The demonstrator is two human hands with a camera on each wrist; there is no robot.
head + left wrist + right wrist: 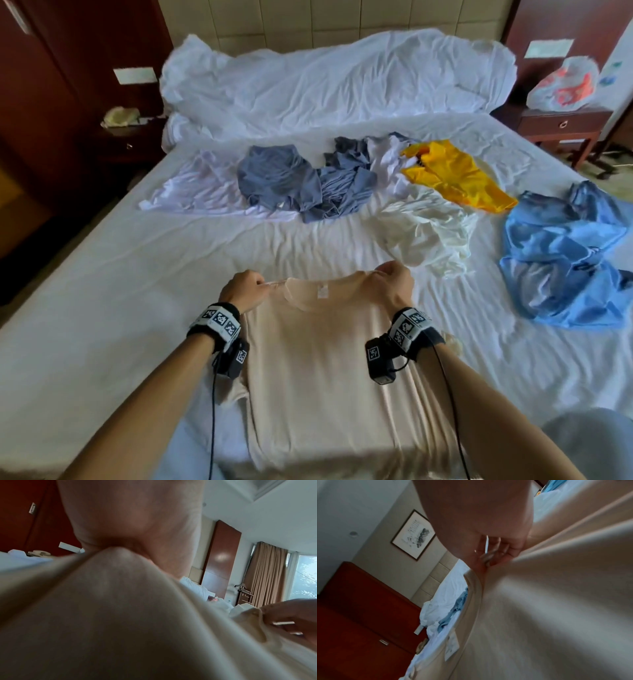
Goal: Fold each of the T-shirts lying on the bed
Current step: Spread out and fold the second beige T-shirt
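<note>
A beige T-shirt [318, 370] is stretched between my hands above the near part of the bed, its collar away from me and its white label showing. My left hand [245, 291] pinches the left shoulder seam. My right hand [394, 279] pinches the right shoulder. The left wrist view is filled by the beige cloth [111, 615] rising into my left hand [132, 520]. In the right wrist view my right hand [489, 555] grips the fabric [556, 601] beside the collar. The shirt's lower part drapes toward me.
Across the white bed [102, 308] lie unfolded shirts: white [202, 188], two grey-blue [284, 174], yellow [452, 174], cream [428, 229], bright blue [561, 253]. A bunched duvet [335, 75] lies at the headboard. Nightstands [561, 126] stand at both sides.
</note>
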